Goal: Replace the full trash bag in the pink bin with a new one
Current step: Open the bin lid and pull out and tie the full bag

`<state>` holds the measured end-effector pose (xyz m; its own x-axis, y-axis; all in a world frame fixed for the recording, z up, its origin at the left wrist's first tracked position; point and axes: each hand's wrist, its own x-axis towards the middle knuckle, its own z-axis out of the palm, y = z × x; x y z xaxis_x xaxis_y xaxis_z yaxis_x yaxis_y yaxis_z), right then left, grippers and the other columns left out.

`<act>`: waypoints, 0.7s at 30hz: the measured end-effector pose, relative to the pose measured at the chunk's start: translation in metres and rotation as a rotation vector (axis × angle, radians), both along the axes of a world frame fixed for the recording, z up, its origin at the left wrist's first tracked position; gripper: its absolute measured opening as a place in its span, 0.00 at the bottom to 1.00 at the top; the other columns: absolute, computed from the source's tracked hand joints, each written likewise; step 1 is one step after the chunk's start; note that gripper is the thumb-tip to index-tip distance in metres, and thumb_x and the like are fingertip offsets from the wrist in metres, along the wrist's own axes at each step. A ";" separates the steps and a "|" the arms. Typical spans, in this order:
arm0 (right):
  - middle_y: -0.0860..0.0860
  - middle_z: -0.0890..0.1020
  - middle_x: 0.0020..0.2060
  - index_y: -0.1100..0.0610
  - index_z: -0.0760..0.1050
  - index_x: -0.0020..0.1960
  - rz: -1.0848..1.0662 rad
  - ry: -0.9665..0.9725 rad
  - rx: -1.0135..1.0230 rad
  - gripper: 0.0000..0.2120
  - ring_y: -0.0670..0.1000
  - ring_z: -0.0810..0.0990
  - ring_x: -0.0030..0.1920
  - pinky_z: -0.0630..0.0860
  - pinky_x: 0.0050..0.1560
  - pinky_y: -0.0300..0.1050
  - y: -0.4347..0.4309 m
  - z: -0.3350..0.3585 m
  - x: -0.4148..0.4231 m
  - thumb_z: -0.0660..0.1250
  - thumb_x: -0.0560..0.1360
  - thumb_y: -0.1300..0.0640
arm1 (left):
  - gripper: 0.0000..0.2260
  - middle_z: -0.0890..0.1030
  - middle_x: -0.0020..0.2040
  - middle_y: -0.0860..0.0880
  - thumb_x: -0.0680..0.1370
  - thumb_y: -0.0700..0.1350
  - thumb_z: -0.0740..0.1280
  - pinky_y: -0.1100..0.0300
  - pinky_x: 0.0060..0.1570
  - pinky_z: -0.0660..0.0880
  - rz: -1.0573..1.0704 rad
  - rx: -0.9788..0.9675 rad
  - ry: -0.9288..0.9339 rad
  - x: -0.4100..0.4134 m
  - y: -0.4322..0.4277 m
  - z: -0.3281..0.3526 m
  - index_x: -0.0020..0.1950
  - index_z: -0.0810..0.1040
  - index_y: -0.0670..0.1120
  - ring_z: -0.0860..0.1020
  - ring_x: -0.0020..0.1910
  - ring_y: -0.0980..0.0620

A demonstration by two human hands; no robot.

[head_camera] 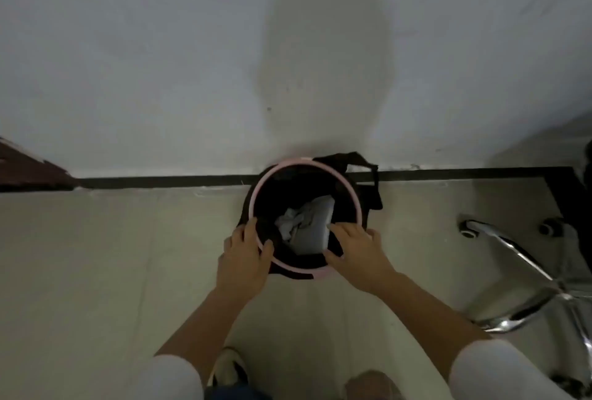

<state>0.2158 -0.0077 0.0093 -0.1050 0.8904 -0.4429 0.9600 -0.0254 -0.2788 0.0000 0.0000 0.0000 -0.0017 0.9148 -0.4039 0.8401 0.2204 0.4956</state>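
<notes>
Fingers: left hand (245, 260) curled over round pink bin (347, 183) rim, black trash bag (368, 188) film pinched; right hand (354, 247) spread on rim, grip unclear.
Bin: frame centre, crumpled white paper (302, 223) inside.
Writing: none legible.

Dim, soft-focus wide-angle view; a head-shaped shadow (323, 56) darkens the wall (128, 47), edges bowed
</notes>
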 end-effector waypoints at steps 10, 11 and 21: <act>0.51 0.82 0.51 0.56 0.79 0.54 0.491 0.197 0.444 0.18 0.50 0.77 0.53 0.69 0.53 0.44 0.016 -0.115 0.003 0.63 0.74 0.44 | 0.23 0.74 0.63 0.36 0.81 0.44 0.55 0.47 0.56 0.72 0.264 0.213 -0.253 -0.001 0.041 -0.120 0.76 0.54 0.46 0.75 0.59 0.35; 0.51 0.82 0.49 0.56 0.79 0.52 0.532 0.208 0.445 0.18 0.50 0.77 0.51 0.70 0.51 0.44 0.015 -0.118 0.006 0.64 0.73 0.43 | 0.23 0.73 0.65 0.37 0.81 0.43 0.55 0.48 0.58 0.70 0.280 0.206 -0.272 -0.004 0.047 -0.121 0.76 0.55 0.46 0.74 0.61 0.36; 0.48 0.80 0.32 0.54 0.80 0.44 0.664 0.263 0.442 0.13 0.48 0.75 0.32 0.71 0.34 0.40 0.006 -0.125 0.004 0.63 0.75 0.45 | 0.25 0.79 0.60 0.44 0.80 0.47 0.62 0.49 0.55 0.77 0.456 0.024 -0.719 -0.026 0.056 -0.112 0.75 0.60 0.58 0.79 0.57 0.44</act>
<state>0.2195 -0.0017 -0.1153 -0.7194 0.6932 0.0443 0.6394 0.6858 -0.3476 -0.0261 0.0561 -0.1116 -0.1221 0.8952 -0.4285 0.1507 0.4435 0.8835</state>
